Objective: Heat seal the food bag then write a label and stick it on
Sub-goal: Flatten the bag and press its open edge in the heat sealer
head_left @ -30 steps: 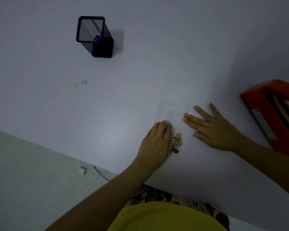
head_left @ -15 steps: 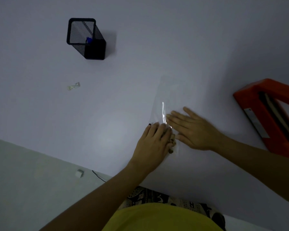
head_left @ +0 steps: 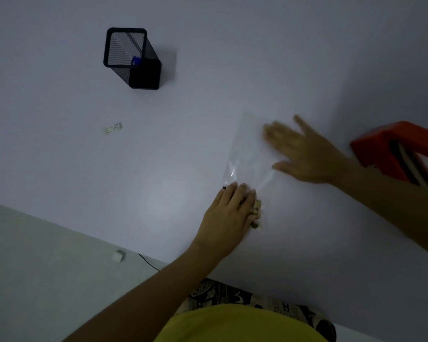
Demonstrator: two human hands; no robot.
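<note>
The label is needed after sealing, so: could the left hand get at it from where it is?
Probably yes: the label lies alone on bare table, but the left hand is pressing the bag.

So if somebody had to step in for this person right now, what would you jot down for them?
Left hand: flat, palm down, pinning the near end of the clear food bag, where the food pieces sit. It grips nothing.
Right hand: open and blurred, spread flat on the far end of the bag.
Things: the bag lies flat on the table. The red heat sealer is at the right edge. A small label lies to the left. A black mesh pen holder stands at the back.
Done: bag laid out flat.
Left: seal it, write the label, stick it on.
</note>
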